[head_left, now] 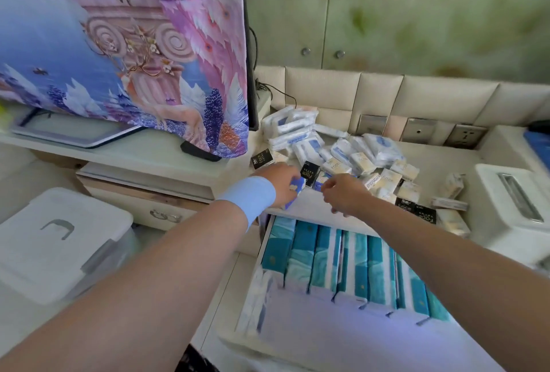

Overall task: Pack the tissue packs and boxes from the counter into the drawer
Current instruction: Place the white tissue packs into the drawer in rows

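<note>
A heap of white tissue packs (300, 130) and small cream and black boxes (384, 181) covers the counter (306, 208). My left hand (279, 184), with a light blue wristband, grips a blue and white pack (297, 188) at the counter's front edge. A black box (309, 173) stands just right of it. My right hand (342, 193) hovers over the counter edge with fingers loosely curled, holding nothing that I can see. Below, the open drawer (253, 288) holds upright teal and white tissue packs (327, 255) side by side.
A cloth-covered screen (125, 44) stands at the left on a low cabinet (143, 193). A white lidded bin (56, 240) sits on the floor at the left. A white tissue dispenser (512, 202) stands at the counter's right. Wall sockets (416, 130) line the padded back.
</note>
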Demonstrator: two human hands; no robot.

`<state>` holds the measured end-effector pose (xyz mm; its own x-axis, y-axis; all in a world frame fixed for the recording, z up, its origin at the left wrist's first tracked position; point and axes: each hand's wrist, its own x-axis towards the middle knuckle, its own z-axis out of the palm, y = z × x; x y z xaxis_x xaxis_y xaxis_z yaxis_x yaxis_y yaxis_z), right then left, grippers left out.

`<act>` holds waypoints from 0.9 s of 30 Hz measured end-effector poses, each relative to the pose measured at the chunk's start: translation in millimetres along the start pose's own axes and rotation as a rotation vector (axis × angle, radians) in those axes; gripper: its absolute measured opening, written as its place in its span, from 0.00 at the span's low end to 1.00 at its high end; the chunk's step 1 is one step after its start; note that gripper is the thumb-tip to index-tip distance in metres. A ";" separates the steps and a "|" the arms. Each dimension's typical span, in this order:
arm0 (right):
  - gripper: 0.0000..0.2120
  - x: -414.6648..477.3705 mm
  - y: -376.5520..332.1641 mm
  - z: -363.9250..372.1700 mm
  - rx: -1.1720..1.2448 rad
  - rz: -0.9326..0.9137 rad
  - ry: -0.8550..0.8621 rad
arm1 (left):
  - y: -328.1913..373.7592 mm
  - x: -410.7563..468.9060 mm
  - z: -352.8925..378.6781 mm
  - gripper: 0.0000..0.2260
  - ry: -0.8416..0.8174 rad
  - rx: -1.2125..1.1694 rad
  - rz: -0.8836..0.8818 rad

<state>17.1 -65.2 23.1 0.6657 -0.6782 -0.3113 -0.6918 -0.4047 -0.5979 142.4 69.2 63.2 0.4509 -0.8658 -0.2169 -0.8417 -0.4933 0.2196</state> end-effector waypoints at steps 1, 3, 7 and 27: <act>0.12 8.2 2.4 -11.1 -0.014 -0.008 0.058 | 5.1 13.0 -2.5 0.18 0.032 -0.007 0.013; 0.12 26.0 7.8 -30.0 -0.075 -0.025 0.131 | 11.3 42.1 -3.7 0.21 0.065 -0.044 0.005; 0.16 64.6 13.6 -48.2 -0.117 -0.064 0.146 | 9.8 93.8 -0.3 0.27 0.171 -0.002 -0.066; 0.13 194.2 -52.8 8.5 -0.269 -0.517 0.307 | -59.6 160.5 9.1 0.25 0.321 -0.045 -0.168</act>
<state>185.3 -170.3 -12.0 0.8487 -0.4831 0.2153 -0.3764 -0.8377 -0.3956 262.2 -39.6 6.7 0.6582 -0.7509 0.0542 -0.7371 -0.6282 0.2490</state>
